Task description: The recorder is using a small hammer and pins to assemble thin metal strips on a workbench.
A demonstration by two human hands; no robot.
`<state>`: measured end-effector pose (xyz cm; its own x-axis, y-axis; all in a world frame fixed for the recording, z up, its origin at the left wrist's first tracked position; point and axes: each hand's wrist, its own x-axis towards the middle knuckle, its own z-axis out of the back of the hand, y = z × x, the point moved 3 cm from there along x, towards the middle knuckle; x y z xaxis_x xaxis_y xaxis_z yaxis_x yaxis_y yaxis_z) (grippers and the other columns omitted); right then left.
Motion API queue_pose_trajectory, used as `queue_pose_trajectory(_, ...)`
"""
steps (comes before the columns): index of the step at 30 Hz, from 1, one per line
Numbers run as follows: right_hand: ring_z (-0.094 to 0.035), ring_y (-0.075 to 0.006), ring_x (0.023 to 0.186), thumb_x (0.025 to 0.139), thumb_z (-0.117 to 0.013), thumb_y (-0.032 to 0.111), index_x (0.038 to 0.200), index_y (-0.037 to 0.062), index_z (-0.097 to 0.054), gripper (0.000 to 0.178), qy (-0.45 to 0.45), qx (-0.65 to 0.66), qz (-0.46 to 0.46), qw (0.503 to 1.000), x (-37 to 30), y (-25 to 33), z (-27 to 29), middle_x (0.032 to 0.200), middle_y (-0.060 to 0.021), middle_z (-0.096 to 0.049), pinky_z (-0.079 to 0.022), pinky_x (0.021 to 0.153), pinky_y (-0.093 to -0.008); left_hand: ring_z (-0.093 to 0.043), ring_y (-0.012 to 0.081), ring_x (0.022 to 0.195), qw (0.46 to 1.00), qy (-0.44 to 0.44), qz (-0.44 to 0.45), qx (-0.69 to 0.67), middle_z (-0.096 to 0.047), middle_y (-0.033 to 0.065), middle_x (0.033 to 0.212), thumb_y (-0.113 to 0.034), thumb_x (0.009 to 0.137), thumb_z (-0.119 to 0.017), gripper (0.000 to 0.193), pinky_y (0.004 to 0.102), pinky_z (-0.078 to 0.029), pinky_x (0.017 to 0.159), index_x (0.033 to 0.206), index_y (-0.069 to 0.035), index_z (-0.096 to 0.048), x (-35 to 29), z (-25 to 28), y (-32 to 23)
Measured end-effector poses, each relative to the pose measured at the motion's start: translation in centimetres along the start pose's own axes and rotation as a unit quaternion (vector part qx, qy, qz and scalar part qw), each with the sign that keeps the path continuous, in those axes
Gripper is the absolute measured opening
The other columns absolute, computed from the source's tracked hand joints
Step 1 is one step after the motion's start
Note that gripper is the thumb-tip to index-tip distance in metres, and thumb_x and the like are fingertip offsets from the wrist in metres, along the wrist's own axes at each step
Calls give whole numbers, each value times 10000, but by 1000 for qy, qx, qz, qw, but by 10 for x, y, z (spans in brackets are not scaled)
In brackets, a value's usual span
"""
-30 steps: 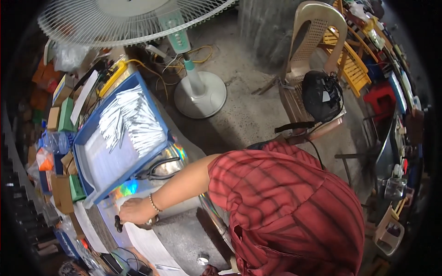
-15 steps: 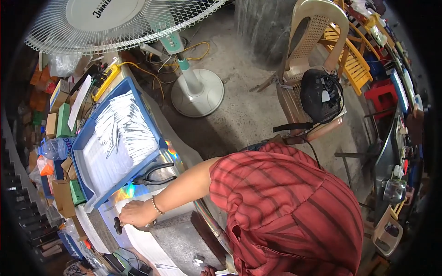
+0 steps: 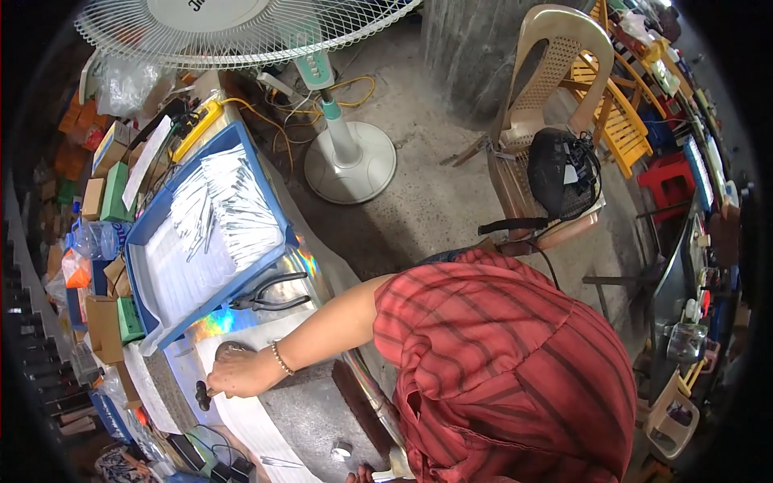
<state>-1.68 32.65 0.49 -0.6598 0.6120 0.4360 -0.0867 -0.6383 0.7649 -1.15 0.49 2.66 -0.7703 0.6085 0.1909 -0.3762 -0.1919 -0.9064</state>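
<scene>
Right hand (image 3: 245,374) now slightly farther from blue rectangular plastic tray (image 3: 217,303); dark round disc (image 3: 231,348) exposed. Grip: curled at black knobbed handle (image 3: 203,396) near tray's lower corner, hold unclear. Left hand (image 3: 360,475): cannot tell.

Workshop: concrete floor (image 3: 439,189); left bench (image 3: 326,283) with grey block (image 3: 318,419), 1 pair of pliers (image 3: 256,298), blue tray (image 3: 217,301) of slim pieces (image 3: 245,209).

hands (image 3: 243,373): 2 | pliers (image 3: 258,299): 1 | bracelet (image 3: 280,357): 1 | blue tray (image 3: 262,182): 1 | pedestal fan (image 3: 315,71): 1 | red stool (image 3: 667,179): 1
</scene>
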Motion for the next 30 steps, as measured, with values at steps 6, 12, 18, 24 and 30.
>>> queue_pose_trajectory(6, -601, -390, 694, 722, -632, 101, 773, -64, -584, 180, 31, 43, 11, 999, -2, 18, 5, 694, -222, -599, -472, 597, -450, -554, 201, 639, 999, -3, 10, -30, -563, 142, 791, -188, 926, -464, 323, 292, -498, 595, 1132, 57, -426, 0, 5, 11)
queue_pose_trajectory(12, -563, -427, 684, 747, -631, 197, 768, -35, -546, 247, 54, 130, 85, 986, -4, 36, -14, 653, -234, -551, -446, 594, -481, -550, 188, 625, 995, -87, 45, -26, -561, 134, 784, -181, 932, -450, 332, 278, -497, 587, 1159, 58, -409, -4, 2, -2)
queue_pose_trajectory(18, -568, -188, 625, 803, -628, 130, 822, -29, -531, 188, 151, 228, -33, 961, -26, 57, 11, 664, -117, -570, -456, 590, -327, -543, 161, 547, 969, -214, 95, -75, -553, 107, 747, -122, 913, -448, 320, 278, -500, 540, 1183, 43, -399, 6, 2, 14)
queue_pose_trajectory(24, -574, -95, 682, 812, -600, 57, 851, -34, -561, 106, 278, 316, -187, 888, -49, 101, -2, 729, -61, -626, -459, 626, -253, -619, 242, 606, 931, -178, 159, -276, -595, 159, 805, -68, 895, -492, 187, 320, -540, 559, 1046, 42, -476, -1, 11, 6)
queue_pose_trajectory(30, -519, -61, 626, 817, -635, 80, 840, -8, -562, 117, 300, 331, -212, 869, -77, 109, -13, 693, -16, -588, -410, 564, -220, -651, 262, 781, 875, -80, 191, -437, -545, 167, 1015, -73, 885, -547, 177, 313, -569, 651, 1002, 57, -522, 4, 10, 8)
